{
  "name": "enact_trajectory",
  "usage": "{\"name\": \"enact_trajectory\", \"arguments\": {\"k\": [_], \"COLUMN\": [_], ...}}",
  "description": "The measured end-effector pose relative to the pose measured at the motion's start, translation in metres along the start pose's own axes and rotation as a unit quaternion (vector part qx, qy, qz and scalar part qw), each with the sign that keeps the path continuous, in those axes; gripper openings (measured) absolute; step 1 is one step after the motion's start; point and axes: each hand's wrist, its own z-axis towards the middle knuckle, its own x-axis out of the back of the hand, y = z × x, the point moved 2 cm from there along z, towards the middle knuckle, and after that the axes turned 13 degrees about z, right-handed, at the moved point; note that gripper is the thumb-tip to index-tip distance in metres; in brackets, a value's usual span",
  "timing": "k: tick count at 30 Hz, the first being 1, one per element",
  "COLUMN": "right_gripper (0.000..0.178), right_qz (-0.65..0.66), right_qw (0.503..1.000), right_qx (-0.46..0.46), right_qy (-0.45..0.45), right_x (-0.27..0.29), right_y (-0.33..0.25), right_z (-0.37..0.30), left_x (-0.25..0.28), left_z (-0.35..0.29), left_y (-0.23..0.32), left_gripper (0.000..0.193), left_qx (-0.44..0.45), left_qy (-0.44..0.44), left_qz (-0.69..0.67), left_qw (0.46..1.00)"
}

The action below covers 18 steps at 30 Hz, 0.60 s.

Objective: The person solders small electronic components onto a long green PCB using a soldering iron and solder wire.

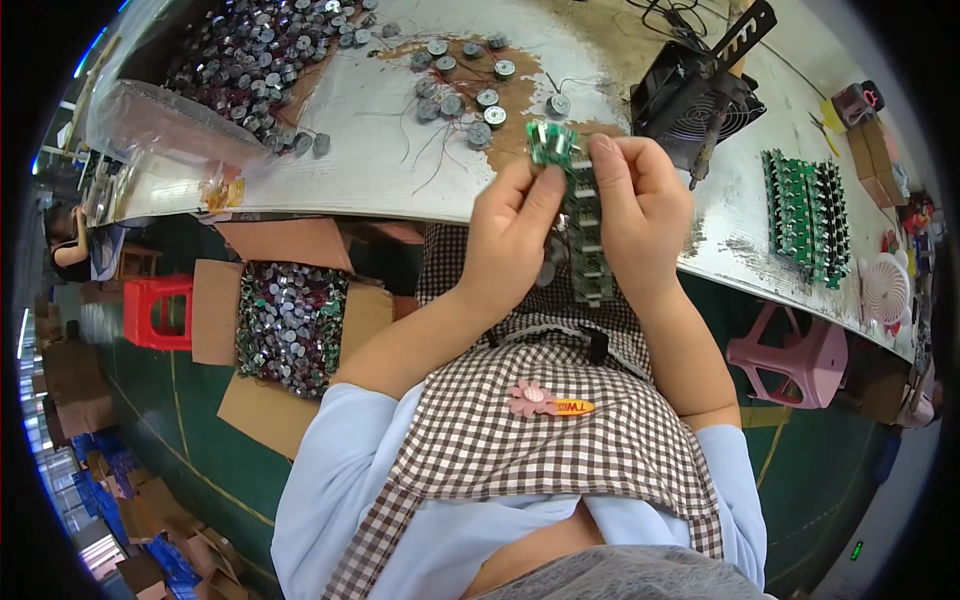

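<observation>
My left hand pinches a small green circuit board between thumb and fingers, just over the table's front edge. Close beside it, my right hand grips a long strip of joined circuit boards, which hangs down between the two hands. The small board sits at the strip's upper end; whether it is still joined there I cannot tell. Beyond my hands, small round motors with thin wires lie loose on the worn white table. A stack of green board strips rests on the table at the right.
A large heap of motors fills the far left, beside clear plastic. Behind my right hand stands a black fan with a tool across it. An open carton of finished-looking parts, a red stool and a pink stool stand below.
</observation>
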Motion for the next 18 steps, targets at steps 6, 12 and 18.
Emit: {"name": "enact_trajectory", "arguments": {"k": [6,12,18], "right_gripper": [0.011,0.008,0.012], "right_qz": [-0.052,-0.098,-0.139], "right_qw": [0.995,0.989,0.933], "right_qx": [0.071,0.093,0.322], "right_qy": [-0.049,-0.055,-0.077], "right_x": [-0.007,0.001,-0.009], "right_y": [0.007,0.004,0.001], "right_z": [-0.035,-0.016,-0.009], "left_x": [0.008,0.000,0.013], "left_z": [0.016,0.015,0.016], "left_y": [0.006,0.015,0.005], "left_gripper": [0.015,0.017,0.017], "left_qx": [0.077,0.166,0.142], "left_qy": [-0.003,-0.021,-0.012], "left_qz": [-0.099,-0.214,-0.117], "left_qw": [0.992,0.962,0.983]}}
